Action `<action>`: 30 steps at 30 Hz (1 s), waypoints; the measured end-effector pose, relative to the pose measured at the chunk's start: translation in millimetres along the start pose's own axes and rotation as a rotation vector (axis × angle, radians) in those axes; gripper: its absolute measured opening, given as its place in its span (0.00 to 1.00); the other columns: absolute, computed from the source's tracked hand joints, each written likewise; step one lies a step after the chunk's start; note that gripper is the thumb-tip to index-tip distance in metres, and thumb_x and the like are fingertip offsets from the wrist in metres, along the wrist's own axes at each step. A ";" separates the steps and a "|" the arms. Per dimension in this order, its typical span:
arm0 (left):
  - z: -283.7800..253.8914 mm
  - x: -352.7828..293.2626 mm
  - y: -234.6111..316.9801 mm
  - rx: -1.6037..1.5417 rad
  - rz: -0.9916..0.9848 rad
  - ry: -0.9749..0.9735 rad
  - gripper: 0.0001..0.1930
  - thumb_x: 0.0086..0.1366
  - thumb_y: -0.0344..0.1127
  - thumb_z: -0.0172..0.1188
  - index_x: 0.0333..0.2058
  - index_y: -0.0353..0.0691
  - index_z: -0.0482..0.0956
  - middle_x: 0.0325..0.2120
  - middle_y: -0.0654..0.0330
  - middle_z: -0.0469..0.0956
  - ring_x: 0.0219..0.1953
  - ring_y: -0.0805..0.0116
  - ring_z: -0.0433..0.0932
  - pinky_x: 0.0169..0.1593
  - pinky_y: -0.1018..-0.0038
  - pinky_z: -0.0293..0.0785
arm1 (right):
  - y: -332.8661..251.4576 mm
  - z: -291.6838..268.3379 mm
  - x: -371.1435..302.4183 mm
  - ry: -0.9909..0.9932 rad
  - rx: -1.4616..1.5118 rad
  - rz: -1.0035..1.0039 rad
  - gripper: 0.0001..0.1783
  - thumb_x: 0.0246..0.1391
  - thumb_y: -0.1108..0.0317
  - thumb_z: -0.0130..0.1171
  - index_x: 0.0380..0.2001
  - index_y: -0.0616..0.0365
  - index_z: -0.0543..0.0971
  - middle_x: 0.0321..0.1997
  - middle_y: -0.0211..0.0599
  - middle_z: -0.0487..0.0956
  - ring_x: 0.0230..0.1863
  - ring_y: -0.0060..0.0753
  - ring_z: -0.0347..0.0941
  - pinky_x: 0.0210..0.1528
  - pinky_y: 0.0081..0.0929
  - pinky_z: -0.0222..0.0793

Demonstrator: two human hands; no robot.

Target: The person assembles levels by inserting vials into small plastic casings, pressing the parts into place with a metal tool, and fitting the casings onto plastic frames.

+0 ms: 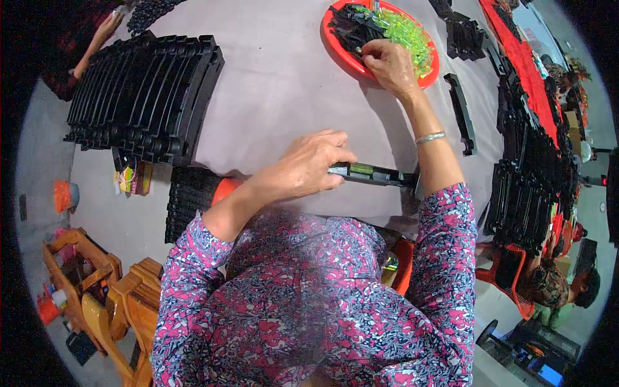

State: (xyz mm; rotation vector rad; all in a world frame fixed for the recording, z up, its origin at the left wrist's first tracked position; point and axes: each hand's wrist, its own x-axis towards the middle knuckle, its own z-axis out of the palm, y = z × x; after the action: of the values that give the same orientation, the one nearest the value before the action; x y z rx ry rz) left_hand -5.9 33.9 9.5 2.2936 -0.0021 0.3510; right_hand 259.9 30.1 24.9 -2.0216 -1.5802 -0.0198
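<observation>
My left hand (308, 162) is closed around one end of a long black plastic bar (390, 176) at the table's near edge. A small green see-through piece (361, 168) sits in a slot of that bar. My right hand (390, 64) reaches over the near rim of an orange-red plastic tray (433, 76), its thumb and fingertips pinched together. Whatever lies between those fingertips is too small to make out. Inside the tray, small black pieces (351, 29) lie at the left and yellow-green see-through pieces (409, 37) at the right.
A stack of black bars (145, 97) stands at the table's left, near another person's hand (109, 24). One loose bar (460, 115) lies right of my right forearm. More black bars (525, 200) pile along the right edge. Wooden chairs (122, 303) stand lower left.
</observation>
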 end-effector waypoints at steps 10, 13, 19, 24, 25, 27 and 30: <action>-15.0 1.8 12.0 -0.430 -0.169 0.093 0.21 0.53 0.35 0.70 0.46 0.36 0.80 0.32 0.61 0.72 0.37 0.68 0.74 0.40 0.70 0.72 | -9.4 -12.2 -18.0 0.246 0.362 0.237 0.11 0.46 0.67 0.65 0.35 0.59 0.85 0.28 0.38 0.84 0.31 0.26 0.81 0.39 0.25 0.76; -16.4 -2.2 1.4 -0.570 -0.275 0.277 0.20 0.62 0.34 0.66 0.53 0.39 0.77 0.35 0.67 0.74 0.38 0.78 0.73 0.41 0.78 0.72 | -56.3 -35.1 -45.7 0.076 0.660 0.261 0.12 0.49 0.70 0.64 0.38 0.62 0.83 0.27 0.28 0.82 0.30 0.15 0.75 0.35 0.18 0.71; -20.1 7.5 11.0 -0.774 -0.307 0.451 0.18 0.66 0.33 0.63 0.54 0.38 0.77 0.38 0.68 0.77 0.35 0.81 0.74 0.38 0.82 0.73 | -83.8 -39.1 -105.4 -0.162 1.086 0.451 0.18 0.50 0.73 0.62 0.46 0.66 0.78 0.30 0.25 0.79 0.31 0.14 0.73 0.38 0.15 0.68; -24.9 4.9 20.7 -0.766 -0.339 0.345 0.10 0.65 0.30 0.64 0.45 0.36 0.81 0.33 0.68 0.78 0.33 0.82 0.75 0.37 0.81 0.72 | -100.0 -39.7 -122.6 -0.202 1.074 0.445 0.18 0.52 0.73 0.61 0.47 0.65 0.77 0.30 0.24 0.78 0.33 0.14 0.73 0.37 0.17 0.69; -25.1 5.0 23.2 -0.755 -0.325 0.350 0.07 0.65 0.29 0.64 0.41 0.36 0.82 0.31 0.68 0.79 0.32 0.81 0.75 0.36 0.81 0.72 | -103.4 -41.7 -124.3 -0.187 1.026 0.419 0.15 0.55 0.71 0.61 0.46 0.64 0.78 0.31 0.24 0.78 0.31 0.13 0.71 0.36 0.15 0.69; -24.1 4.2 25.9 -0.670 -0.220 0.401 0.06 0.63 0.26 0.64 0.39 0.36 0.82 0.31 0.66 0.79 0.32 0.79 0.75 0.36 0.80 0.72 | -105.0 -49.1 -126.9 -0.200 1.036 0.451 0.14 0.56 0.69 0.61 0.44 0.64 0.79 0.31 0.25 0.78 0.30 0.13 0.71 0.35 0.14 0.68; -24.4 7.1 24.5 -0.422 0.065 0.500 0.08 0.58 0.21 0.65 0.37 0.36 0.83 0.31 0.62 0.80 0.31 0.74 0.77 0.35 0.79 0.73 | -94.8 -56.9 -135.8 -0.224 1.058 0.503 0.15 0.62 0.61 0.60 0.41 0.64 0.80 0.32 0.28 0.80 0.29 0.13 0.71 0.33 0.13 0.69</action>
State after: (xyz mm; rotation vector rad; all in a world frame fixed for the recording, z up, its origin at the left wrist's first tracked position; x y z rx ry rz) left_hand -7.9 35.6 44.7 1.7453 0.0932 0.8626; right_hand 152.3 -101.9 65.4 -1.4769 -0.8126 1.0291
